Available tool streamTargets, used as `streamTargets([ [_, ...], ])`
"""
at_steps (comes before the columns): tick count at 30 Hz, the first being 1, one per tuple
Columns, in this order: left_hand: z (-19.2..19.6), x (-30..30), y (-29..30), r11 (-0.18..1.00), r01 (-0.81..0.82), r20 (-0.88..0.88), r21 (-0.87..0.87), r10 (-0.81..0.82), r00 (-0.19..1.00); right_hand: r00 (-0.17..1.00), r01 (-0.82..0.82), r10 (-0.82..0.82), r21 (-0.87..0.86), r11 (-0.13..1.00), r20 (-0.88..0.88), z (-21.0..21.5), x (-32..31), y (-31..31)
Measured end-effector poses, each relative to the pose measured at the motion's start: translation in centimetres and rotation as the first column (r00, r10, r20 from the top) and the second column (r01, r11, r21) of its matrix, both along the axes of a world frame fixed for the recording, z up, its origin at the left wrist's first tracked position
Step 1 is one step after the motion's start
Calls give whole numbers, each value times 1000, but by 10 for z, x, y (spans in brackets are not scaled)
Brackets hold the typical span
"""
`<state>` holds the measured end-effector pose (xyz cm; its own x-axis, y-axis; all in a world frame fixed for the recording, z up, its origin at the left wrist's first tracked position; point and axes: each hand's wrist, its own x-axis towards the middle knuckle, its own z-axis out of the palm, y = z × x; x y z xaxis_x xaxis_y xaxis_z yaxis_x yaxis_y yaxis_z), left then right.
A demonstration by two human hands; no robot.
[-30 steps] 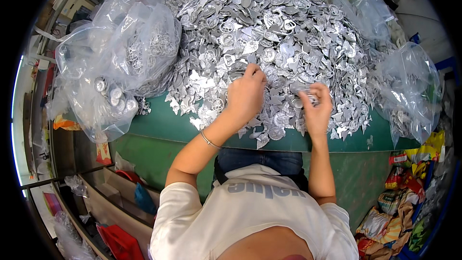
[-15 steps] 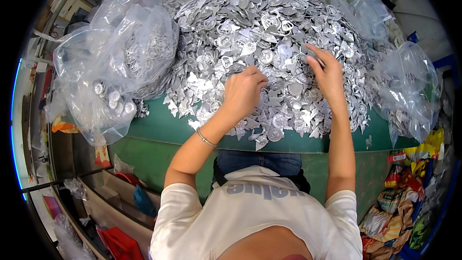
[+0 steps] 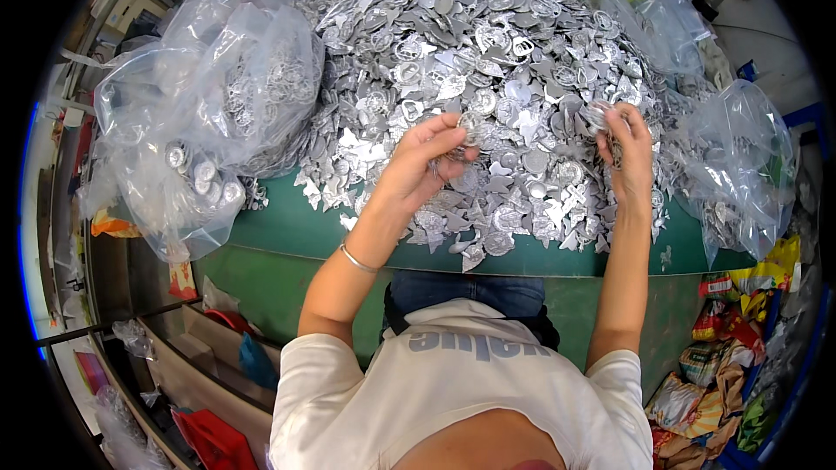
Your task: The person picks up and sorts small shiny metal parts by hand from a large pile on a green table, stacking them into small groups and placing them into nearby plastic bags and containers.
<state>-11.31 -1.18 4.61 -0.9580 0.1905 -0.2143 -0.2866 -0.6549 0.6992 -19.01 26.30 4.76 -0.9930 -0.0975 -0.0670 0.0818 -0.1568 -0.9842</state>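
— Sorting at a green desk (image 3: 287,235): what does each hand have?
— The left hand (image 3: 418,165) pinches a round silver piece (image 3: 471,126) between thumb and fingertips, just above the heap (image 3: 488,61). The right hand (image 3: 629,152) is curled around a few more pieces, lifted over the heap's right side.
— And around them?
— Silver pieces cover the desk; clear bags (image 3: 209,122) of them bulge at left and right.

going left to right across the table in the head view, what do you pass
clear plastic bag of metal pieces → left hand holding a silver piece → pile of silver metal pieces → right hand holding a piece → clear plastic bag at the right edge
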Motion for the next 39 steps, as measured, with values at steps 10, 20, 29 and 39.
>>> streamTargets([
  [10,-11,29,16,724,-233,313,650,24,949,922,177,208,-835,521,325,-1,27,-13],
  [20,-18,60,52,720,-136,359,680,-166,918,974,63,114,-718,693,195,-6,77,-70],
  [29,-7,69,83,879,-246,371,408,86,925,798,179,95,386,905,-595,-10,117,-107],
  [39,-31,78,61,822,-161,248,546,25,968,680,238,570,874,424,-462,6,114,-119],
])
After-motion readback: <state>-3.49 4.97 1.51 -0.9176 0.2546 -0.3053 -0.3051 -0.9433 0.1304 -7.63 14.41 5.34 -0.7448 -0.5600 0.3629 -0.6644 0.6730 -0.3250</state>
